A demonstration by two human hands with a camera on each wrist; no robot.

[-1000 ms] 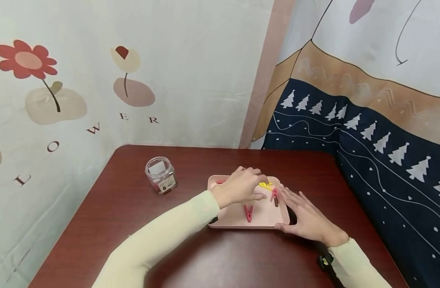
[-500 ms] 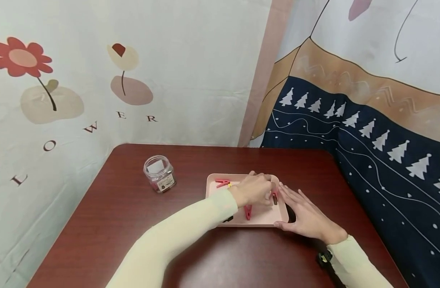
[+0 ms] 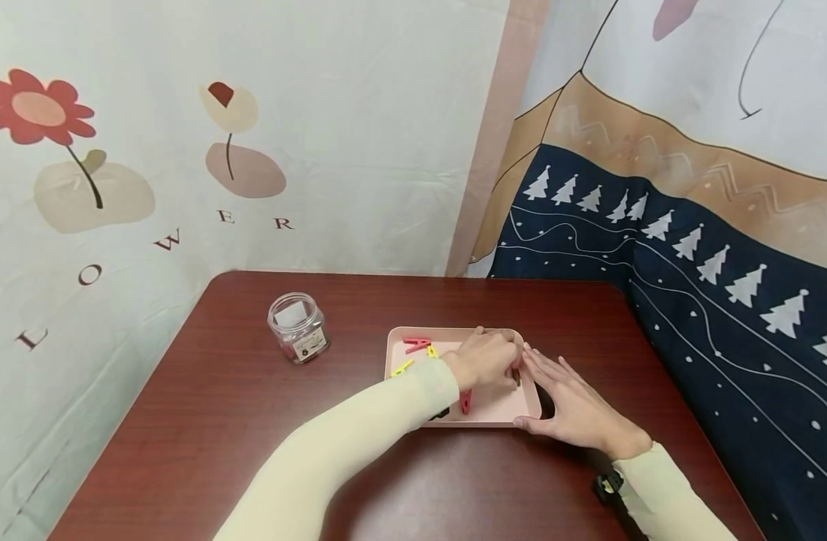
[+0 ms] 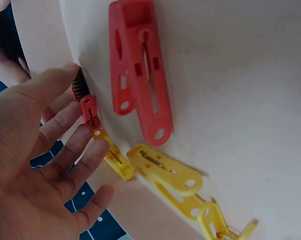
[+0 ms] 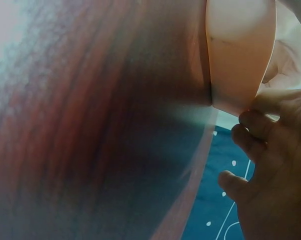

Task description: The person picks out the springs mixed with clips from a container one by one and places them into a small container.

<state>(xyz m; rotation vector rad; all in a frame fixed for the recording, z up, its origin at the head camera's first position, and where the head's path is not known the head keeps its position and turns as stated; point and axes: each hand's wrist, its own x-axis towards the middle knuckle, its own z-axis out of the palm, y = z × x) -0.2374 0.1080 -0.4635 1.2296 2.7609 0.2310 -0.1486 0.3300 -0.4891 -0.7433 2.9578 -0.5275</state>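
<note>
My left hand [image 3: 488, 359] reaches into the pink tray [image 3: 501, 417] at its right end. In the left wrist view, its thumb and forefinger pinch a small dark ribbed piece [image 4: 80, 85], while the other fingers spread beside a small red clothespin [image 4: 90, 112]. A yellow clothespin [image 4: 118, 162] lies just past the fingertips. Nearer the wrist camera are a large red clothespin [image 4: 148, 80] and another yellow clothespin [image 4: 165, 170]. With straight fingers, my right hand [image 3: 579, 406] rests against the tray's right side, its thumb at the near corner.
A clear jar [image 3: 298, 330] with a label and some reddish contents stands open at the tray's left on the brown table [image 3: 251, 451]. Another red clothespin [image 3: 417, 344] lies in the tray's far left. Printed cloth [image 3: 664, 300] hangs along the right and back.
My left hand has moved right across the tray and down among the clothespins at its right end, uncovering red and yellow clothespins on the left. The right hand has stayed in place.
</note>
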